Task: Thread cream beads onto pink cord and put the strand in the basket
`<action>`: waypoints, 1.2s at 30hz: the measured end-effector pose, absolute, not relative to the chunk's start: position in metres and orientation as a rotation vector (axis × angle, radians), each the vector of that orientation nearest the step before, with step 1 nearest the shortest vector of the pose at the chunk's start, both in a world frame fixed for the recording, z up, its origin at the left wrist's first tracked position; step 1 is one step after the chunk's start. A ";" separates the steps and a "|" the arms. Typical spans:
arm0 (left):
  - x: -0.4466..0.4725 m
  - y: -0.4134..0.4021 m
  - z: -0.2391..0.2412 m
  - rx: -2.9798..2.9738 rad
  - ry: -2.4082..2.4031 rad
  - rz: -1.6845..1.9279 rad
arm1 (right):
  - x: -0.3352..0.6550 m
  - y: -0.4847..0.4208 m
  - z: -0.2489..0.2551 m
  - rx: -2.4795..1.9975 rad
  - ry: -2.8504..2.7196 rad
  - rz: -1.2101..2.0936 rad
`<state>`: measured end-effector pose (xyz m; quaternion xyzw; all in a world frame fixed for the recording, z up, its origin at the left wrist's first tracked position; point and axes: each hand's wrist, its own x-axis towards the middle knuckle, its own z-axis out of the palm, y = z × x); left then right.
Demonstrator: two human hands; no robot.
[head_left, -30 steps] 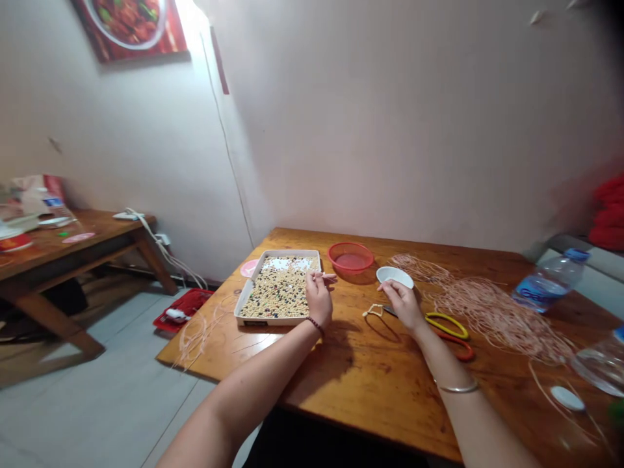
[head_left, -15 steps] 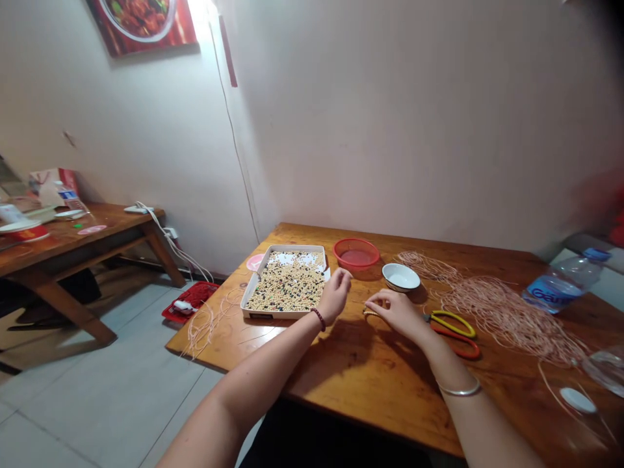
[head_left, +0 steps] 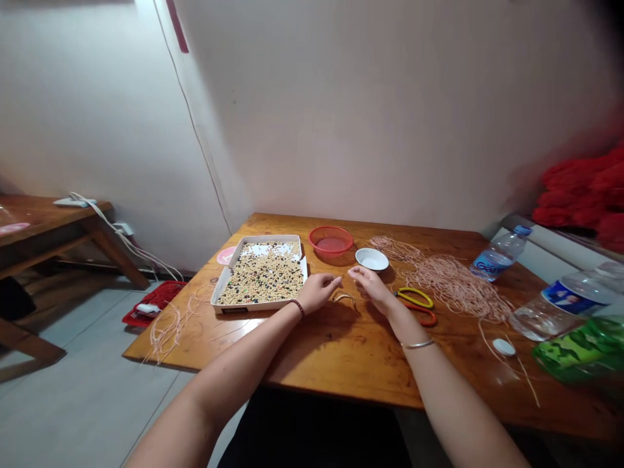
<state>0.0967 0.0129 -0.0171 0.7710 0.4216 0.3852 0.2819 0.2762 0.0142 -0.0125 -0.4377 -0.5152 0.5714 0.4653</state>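
L hand point(head_left: 319, 290) and R hand point(head_left: 371, 289) face each other over the wooden tabletop point(head_left: 341, 361), close but apart. L hand: fingers bent, thumb and fingertips drawn nearly tog., gap v. small. R hand: thumb and forefinger also in a near pinch, pointing to 10 o'clock. Whether either grips thread or a bead is too small to tell.

The beaded strand point(head_left: 346, 297) curves btwn the 2 hands, at 3 o'clock of L and 8 o'clock of R; can't tell if it rests on the tabletop or hangs just above.

From L hand: white tray point(head_left: 258, 307) near, at 9–10 o'clock, w/ lots of beads point(head_left: 266, 279), mostly cream w/ some dark; pink disc point(head_left: 225, 255) just past its far-L corner; loose cords point(head_left: 168, 328) at 8–9 o'clock, over the tabletop edge; red basin point(head_left: 331, 244) at 12.

From R hand: white bowl point(head_left: 371, 260) just beyond, at 12; scissors point(head_left: 418, 306), 1 yellow + 1 orange handle, at 3–4; big pink cord pile point(head_left: 455, 286) approx. 3; blue-capped bottle point(head_left: 500, 257) at 2–3, blue-labelled bottle point(head_left: 568, 300) at 3, green bottle point(head_left: 585, 348) at 3–4; white cap point(head_left: 504, 347) at 4, nr a loose strand.

L wrist has a dark bead bracelet point(head_left: 298, 307), R wrist a silver bangle point(head_left: 418, 344).
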 end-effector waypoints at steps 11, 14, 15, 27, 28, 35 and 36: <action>0.094 0.011 -0.018 2.271 1.228 1.013 | 0.288 0.023 -0.008 -0.958 -1.045 1.278; 0.095 0.015 -0.022 2.230 1.226 1.096 | 0.287 0.024 -0.007 -1.005 -1.094 1.166; 0.095 0.016 -0.023 2.213 1.226 1.128 | 0.286 0.024 -0.006 -1.014 -1.110 1.132; 0.096 0.018 -0.022 2.017 1.322 1.360 | 0.276 0.000 -0.004 -1.338 -1.745 0.402; 0.096 0.019 -0.023 2.017 1.329 1.352 | 0.276 0.001 -0.006 -1.341 -1.783 0.413; 0.096 0.019 -0.022 2.069 1.326 1.271 | 0.277 0.015 -0.013 -1.145 -1.806 0.786; 0.097 0.019 -0.022 2.087 1.322 1.259 | 0.276 0.017 -0.012 -1.089 -1.736 0.867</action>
